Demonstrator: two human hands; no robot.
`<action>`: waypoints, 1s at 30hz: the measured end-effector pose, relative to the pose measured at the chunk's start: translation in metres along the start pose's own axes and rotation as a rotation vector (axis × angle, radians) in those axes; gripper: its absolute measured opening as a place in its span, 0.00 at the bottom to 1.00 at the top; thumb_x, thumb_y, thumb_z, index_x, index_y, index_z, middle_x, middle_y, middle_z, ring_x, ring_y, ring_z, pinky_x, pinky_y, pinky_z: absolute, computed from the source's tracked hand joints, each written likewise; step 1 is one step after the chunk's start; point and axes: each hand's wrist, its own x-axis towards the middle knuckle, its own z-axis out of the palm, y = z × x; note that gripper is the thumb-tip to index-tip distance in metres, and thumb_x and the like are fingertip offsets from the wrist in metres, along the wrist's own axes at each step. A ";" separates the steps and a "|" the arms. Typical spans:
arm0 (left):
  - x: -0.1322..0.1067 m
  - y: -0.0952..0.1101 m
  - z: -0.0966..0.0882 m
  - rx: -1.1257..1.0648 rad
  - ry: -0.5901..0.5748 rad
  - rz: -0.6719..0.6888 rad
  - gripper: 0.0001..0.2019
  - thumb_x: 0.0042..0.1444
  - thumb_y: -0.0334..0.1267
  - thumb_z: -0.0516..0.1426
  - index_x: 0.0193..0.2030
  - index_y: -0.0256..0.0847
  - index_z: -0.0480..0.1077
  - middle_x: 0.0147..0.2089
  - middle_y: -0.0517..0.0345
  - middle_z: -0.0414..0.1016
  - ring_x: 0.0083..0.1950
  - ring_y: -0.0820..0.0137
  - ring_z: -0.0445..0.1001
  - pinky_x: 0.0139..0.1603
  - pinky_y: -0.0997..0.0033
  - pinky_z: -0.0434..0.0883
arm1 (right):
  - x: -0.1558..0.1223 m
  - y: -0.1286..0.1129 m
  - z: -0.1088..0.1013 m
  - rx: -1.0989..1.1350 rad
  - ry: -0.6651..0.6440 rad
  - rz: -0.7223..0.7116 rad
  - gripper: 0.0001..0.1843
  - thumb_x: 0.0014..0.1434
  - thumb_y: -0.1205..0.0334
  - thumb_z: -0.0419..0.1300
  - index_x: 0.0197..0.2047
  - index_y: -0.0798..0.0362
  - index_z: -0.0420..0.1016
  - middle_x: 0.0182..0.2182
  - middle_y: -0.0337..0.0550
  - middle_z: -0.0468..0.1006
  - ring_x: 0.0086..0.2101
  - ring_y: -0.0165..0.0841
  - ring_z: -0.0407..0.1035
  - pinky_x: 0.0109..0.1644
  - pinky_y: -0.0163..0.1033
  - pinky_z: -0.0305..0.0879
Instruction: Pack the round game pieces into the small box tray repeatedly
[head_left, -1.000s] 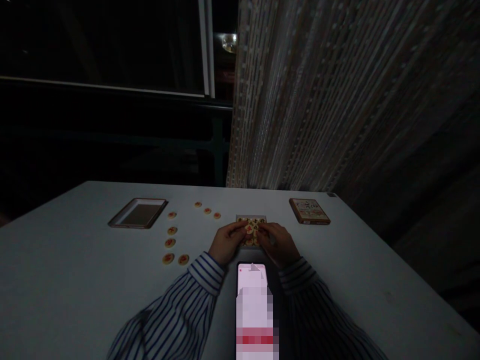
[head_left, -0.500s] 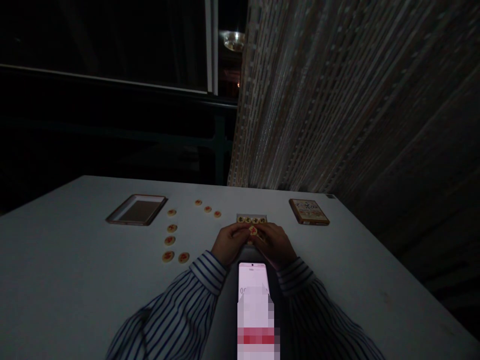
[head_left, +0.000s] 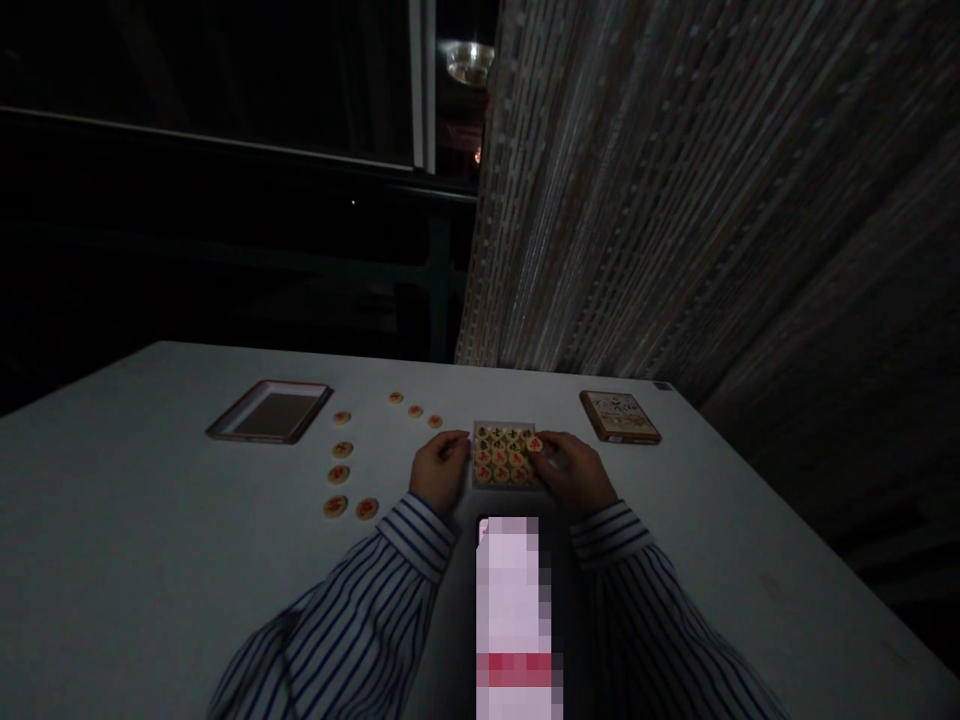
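Observation:
Between my hands a small rectangular box (head_left: 506, 484) holds rows of round Chinese chess pieces (head_left: 501, 458), black characters in the far rows and red in the near ones. My right hand (head_left: 576, 473) pinches a red-character chess piece (head_left: 534, 444) over the box's right edge. My left hand (head_left: 439, 472) is at the box's left side with its fingers curled inward. No piece shows in it, and whether its fingertips touch the box is hard to see.
Several loose chess pieces (head_left: 339, 474) lie on the white table (head_left: 172, 560) to the left. Beyond them is an open shallow tray (head_left: 217, 436). A flat printed box (head_left: 621, 417) sits at the back right. Nearest me is a lit phone (head_left: 513, 590), partly pixelated. A string curtain (head_left: 570, 200) hangs behind.
My hands were together over the box around a red-character piece; now they are apart. The right hand has carried a red-character piece rightward, and the box's rows are uncovered.

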 end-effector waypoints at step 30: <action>-0.003 0.000 -0.001 0.155 -0.055 0.014 0.11 0.48 0.38 0.52 0.33 0.37 0.72 0.28 0.55 0.74 0.30 0.69 0.71 0.32 0.72 0.66 | 0.033 -0.002 -0.012 -0.407 -0.456 0.096 0.14 0.47 0.53 0.56 0.36 0.49 0.74 0.33 0.42 0.75 0.35 0.33 0.68 0.36 0.35 0.58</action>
